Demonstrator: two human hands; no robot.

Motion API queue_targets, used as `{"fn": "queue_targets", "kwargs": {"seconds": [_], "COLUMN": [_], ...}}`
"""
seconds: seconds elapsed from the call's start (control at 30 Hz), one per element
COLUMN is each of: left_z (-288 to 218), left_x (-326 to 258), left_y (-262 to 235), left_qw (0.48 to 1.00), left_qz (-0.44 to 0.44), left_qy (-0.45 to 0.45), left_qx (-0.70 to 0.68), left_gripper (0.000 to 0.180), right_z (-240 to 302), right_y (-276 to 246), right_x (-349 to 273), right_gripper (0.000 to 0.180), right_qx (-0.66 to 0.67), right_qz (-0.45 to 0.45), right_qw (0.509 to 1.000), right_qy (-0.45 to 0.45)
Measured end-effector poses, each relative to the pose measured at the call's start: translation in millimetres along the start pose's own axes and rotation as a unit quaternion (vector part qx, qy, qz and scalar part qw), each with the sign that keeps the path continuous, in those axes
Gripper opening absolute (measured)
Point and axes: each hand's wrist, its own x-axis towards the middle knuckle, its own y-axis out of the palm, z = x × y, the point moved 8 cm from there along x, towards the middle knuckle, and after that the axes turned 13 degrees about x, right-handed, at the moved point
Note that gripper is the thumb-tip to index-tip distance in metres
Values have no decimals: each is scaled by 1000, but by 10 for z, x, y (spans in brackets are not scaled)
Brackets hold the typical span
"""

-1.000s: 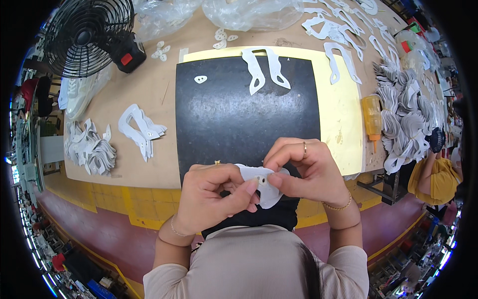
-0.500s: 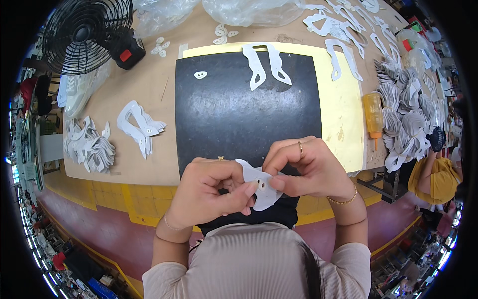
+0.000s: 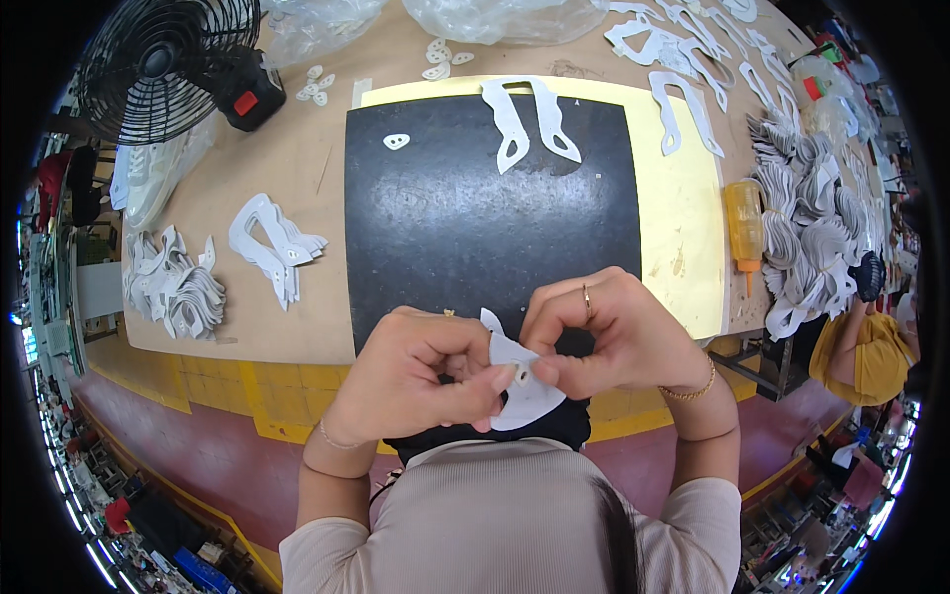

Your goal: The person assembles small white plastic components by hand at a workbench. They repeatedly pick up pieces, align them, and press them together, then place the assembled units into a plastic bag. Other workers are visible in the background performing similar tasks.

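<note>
Close to my body, just off the near edge of the black mat (image 3: 445,228), a white cut-out piece (image 3: 534,404) with small holes is pinched between both hands. My left hand (image 3: 421,371) grips its left side between thumb and curled fingers. On the other side my right hand (image 3: 618,332) presses thumb and forefinger together on it, beside a dark hole. My fingers hide part of the piece. On the mat's far side lie a white U-shaped cut-out (image 3: 507,129) and a small white tab (image 3: 396,142) with two holes.
A yellow sheet (image 3: 683,208) lies under the mat. Left stand a black fan (image 3: 155,64) and white cut-out stacks (image 3: 183,287). More bundles (image 3: 816,233) and an amber squeeze bottle (image 3: 743,223) are right. Clear plastic bags (image 3: 505,18) lie far back. A person in yellow (image 3: 866,356) is beyond.
The white piece has tilted and turned a little between my fingers, showing more of its lower face. Both hands keep their pinch. The whole view has shifted slightly.
</note>
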Motion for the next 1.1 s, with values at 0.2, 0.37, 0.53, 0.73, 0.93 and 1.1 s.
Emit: {"fn": "queue_targets", "kwargs": {"seconds": [0.2,0.37,0.53,0.73,0.93,1.1], "left_z": [2,4,56,57,289,397], "left_x": [12,25,11,-119,-257,-400], "left_y": [0,14,7,-347,-522,-784], "left_qw": [1000,1000,999,972,948,888], "left_qz": [14,20,14,-197,-253,-431], "left_qy": [-7,-19,-28,34,53,145], "left_qx": [13,7,9,-123,-187,-72], "left_gripper": [27,27,25,18,22,31], "right_z": [-89,-67,-129,-335,-408,-346], "right_y": [-24,-20,-18,-48,65,0], "right_x": [12,25,13,-80,-217,-120], "right_gripper": [7,6,14,84,49,39], "right_qx": [60,37,42,9,-192,46], "right_qz": [15,19,7,29,-62,-178], "right_qw": [997,999,999,998,979,981], "right_qy": [44,28,16,-48,10,56]}}
